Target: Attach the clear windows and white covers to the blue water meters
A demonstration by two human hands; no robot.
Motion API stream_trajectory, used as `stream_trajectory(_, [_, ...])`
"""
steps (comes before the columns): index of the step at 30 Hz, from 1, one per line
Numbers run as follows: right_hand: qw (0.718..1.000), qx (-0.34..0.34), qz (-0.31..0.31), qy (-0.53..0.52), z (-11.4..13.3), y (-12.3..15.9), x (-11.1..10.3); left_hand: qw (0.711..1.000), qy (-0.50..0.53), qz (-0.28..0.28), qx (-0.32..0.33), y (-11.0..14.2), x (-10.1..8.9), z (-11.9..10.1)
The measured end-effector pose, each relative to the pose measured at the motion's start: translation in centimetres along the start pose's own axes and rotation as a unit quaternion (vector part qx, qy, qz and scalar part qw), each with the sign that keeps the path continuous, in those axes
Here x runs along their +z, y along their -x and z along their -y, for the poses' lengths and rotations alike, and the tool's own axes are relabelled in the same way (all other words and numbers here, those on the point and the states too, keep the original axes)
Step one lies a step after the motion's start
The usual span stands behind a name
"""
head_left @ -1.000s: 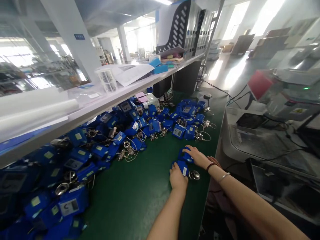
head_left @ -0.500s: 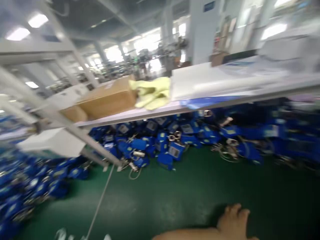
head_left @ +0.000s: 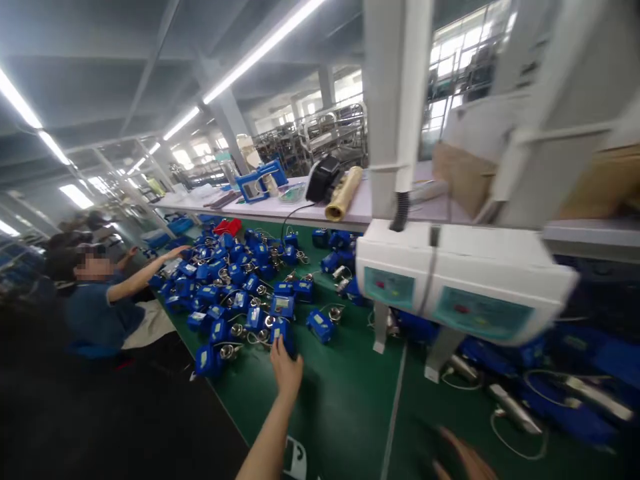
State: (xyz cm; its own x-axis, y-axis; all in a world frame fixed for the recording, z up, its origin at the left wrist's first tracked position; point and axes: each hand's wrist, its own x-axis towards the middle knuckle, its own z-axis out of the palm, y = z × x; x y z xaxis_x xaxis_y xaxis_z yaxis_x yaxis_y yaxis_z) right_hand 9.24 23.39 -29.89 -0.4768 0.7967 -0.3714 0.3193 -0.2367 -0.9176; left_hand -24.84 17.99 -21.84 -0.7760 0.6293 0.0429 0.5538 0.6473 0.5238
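Observation:
My left hand [head_left: 287, 372] reaches over the green bench with its fingers apart. Its fingertips touch the near end of a blue boxed device [head_left: 281, 330], at the edge of a large cluster of similar devices. These have pale labels, round metal fittings and thin cables. Just right of that hand, one more blue device [head_left: 321, 325] lies apart from the cluster. My right hand [head_left: 464, 457], low in the picture, is smeared by motion and partly cut off; whether it holds anything is unclear.
A white twin-panel unit [head_left: 465, 277] stands on legs to the right, beside a post. Above runs a shelf [head_left: 240, 212] bearing a yellow roll [head_left: 344, 195]. On the left a seated co-worker [head_left: 107, 307] reaches into the cluster. A white cut-out piece [head_left: 295, 459] lies near my left forearm.
My view has swung left, bringing the co-worker and the large cluster into sight. A hand that was over bare green surface is gone from there; my left hand now touches a blue device.

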Motion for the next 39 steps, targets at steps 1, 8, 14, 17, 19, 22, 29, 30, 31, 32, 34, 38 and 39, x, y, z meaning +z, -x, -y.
stream_trajectory(1, [0.998,-0.032,-0.035,0.044,1.6,-1.8,2.7,1.0,-0.003,0.003,0.004,-2.7,-1.2,1.9])
stream_trajectory(8, [0.975,-0.123,-0.109,0.148,12.4,-18.6,17.1,0.973,-0.006,0.195,0.121,-12.8,-4.2,8.9])
stream_trajectory(14, [0.985,-0.086,-0.133,0.074,12.7,-17.7,17.5,0.969,0.02,0.223,0.101,-12.4,-3.9,8.2])
stream_trajectory(17, [0.993,-0.048,-0.106,0.01,11.6,-11.9,14.3,0.958,0.084,0.263,0.084,-9.4,-3.5,7.5])
stream_trajectory(19, [0.994,-0.007,-0.093,-0.057,10.5,-7.0,11.7,0.939,0.144,0.308,0.053,-6.7,-2.7,6.7])
stream_trajectory(22, [0.935,0.12,-0.155,-0.296,8.1,0.6,7.4,0.882,0.243,0.403,-0.021,-1.9,-0.7,4.6])
stream_trajectory(29, [0.727,0.214,-0.302,-0.578,1.6,16.7,-3.6,0.634,0.385,0.636,-0.212,11.3,6.8,-5.9])
stream_trajectory(30, [0.715,0.207,-0.305,-0.594,0.6,18.9,-5.0,0.579,0.395,0.662,-0.264,13.2,8.0,-7.5])
stream_trajectory(31, [0.705,0.201,-0.308,-0.607,-0.4,20.9,-6.5,0.533,0.395,0.682,-0.309,15.2,9.3,-9.1])
stream_trajectory(32, [0.701,0.197,-0.309,-0.612,-1.5,22.9,-8.0,0.505,0.383,0.696,-0.335,17.2,10.6,-10.5])
stream_trajectory(34, [0.705,0.192,-0.313,-0.607,-3.9,26.6,-11.1,0.5,0.344,0.719,-0.338,21.5,13.3,-13.2])
stream_trajectory(38, [0.731,0.203,-0.315,-0.57,-9.2,32.4,-18.3,0.524,0.274,0.738,-0.324,31.6,18.5,-17.9])
stream_trajectory(39, [0.735,0.213,-0.313,-0.562,-10.5,33.5,-20.3,0.535,0.256,0.739,-0.321,34.4,19.7,-19.1])
